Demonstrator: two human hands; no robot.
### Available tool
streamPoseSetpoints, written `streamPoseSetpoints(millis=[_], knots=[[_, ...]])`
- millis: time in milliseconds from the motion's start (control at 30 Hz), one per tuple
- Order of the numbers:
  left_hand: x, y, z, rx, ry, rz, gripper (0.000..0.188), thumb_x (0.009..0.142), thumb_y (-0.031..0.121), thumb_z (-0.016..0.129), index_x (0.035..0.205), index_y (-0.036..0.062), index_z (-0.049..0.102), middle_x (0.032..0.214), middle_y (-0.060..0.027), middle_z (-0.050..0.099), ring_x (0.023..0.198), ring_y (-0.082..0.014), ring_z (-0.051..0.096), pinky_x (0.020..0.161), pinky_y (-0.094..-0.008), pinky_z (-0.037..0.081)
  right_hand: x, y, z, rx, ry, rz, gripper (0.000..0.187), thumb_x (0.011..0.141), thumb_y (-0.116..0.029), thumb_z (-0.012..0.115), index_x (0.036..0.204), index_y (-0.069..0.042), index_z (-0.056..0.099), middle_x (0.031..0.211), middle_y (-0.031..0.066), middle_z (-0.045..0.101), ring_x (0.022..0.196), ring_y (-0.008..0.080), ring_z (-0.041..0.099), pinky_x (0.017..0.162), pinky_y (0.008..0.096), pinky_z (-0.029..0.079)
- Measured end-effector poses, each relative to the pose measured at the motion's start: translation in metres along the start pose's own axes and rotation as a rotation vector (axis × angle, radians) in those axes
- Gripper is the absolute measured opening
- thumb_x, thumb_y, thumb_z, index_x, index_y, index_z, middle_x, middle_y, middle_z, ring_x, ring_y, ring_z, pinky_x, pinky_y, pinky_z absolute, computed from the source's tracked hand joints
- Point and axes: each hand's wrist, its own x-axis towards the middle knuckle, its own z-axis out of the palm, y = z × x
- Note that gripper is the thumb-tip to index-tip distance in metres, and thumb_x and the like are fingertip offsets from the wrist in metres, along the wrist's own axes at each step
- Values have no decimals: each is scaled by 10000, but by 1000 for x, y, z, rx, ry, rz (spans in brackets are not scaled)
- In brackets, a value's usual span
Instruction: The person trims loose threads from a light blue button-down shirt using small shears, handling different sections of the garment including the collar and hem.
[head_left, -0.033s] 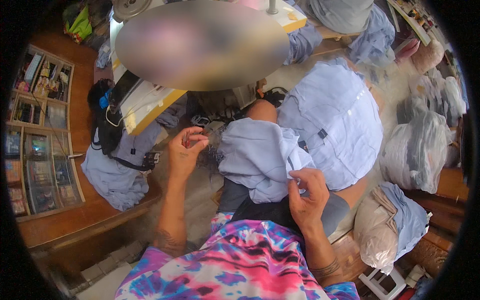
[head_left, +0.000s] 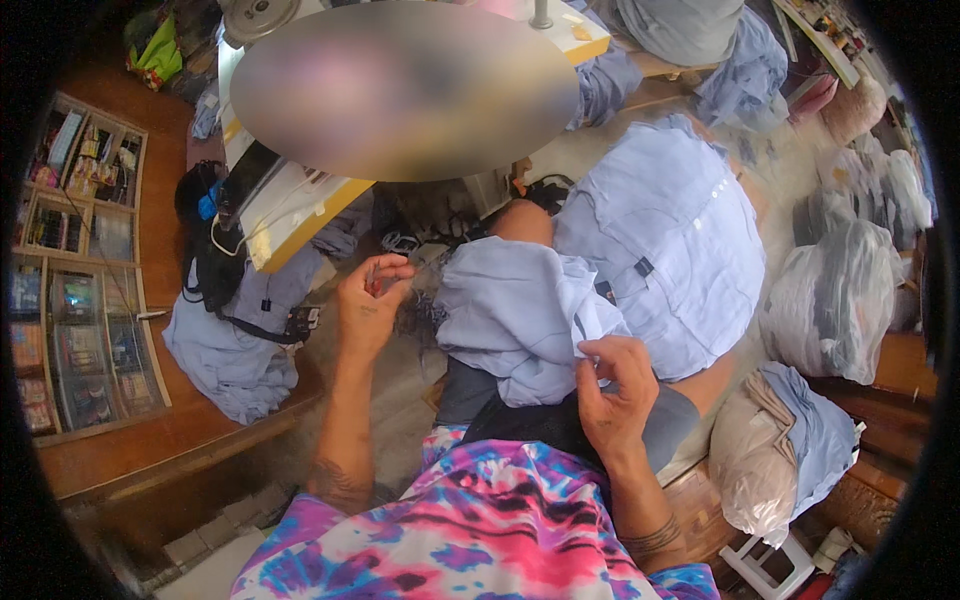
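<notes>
A crumpled light-blue garment (head_left: 505, 305) lies across my lap. My right hand (head_left: 618, 385) pinches its pale edge between thumb and fingertips. To the left of the cloth, my left hand (head_left: 370, 305) is raised with fingers curled around something small, partly red and dark; its kind is too small to tell. Beyond the lap garment, a large light-blue cloth bundle (head_left: 665, 230) with a row of pale buttons spreads over my right leg. A small black tag (head_left: 644, 267) lies on it.
Ahead stands a white table (head_left: 300, 215) with a yellow edge, mostly blurred. More blue garments (head_left: 230, 350) lie at left beside a compartmented case (head_left: 95, 270). Stuffed plastic bags (head_left: 830, 300), a wrapped bundle (head_left: 755, 450) and a white stool (head_left: 770, 570) are on the right.
</notes>
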Motion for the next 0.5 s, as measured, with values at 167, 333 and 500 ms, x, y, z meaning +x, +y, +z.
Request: streamPoseSetpoints(millis=[167, 333, 500], knots=[[10, 4, 7, -130, -25, -20, 151, 935, 80, 714, 1061, -1, 700, 958, -52, 750, 737, -53, 625, 641, -202, 475, 6, 6, 1, -14, 46, -75, 234, 789, 76, 726, 985, -50, 737, 915, 77, 667, 712, 155, 603, 649, 278, 484], [13, 12, 14, -310, -94, -364, 282, 1002, 300, 697, 1080, 29, 681, 832, 8, 638, 483, -20, 411, 425, -214, 323, 6, 10, 2, 14, 27, -67, 221, 790, 78, 720, 976, -42, 731, 897, 77, 666, 712, 157, 603, 656, 283, 486], [18, 13, 31, -582, 177, -211, 267, 991, 282, 714, 1083, 34, 682, 811, 16, 640, 451, -20, 401, 400, -225, 314, 5, 13, 0, 18, -4, -59, 217, 781, 81, 713, 962, -37, 727, 891, 78, 668, 708, 161, 600, 658, 287, 482]])
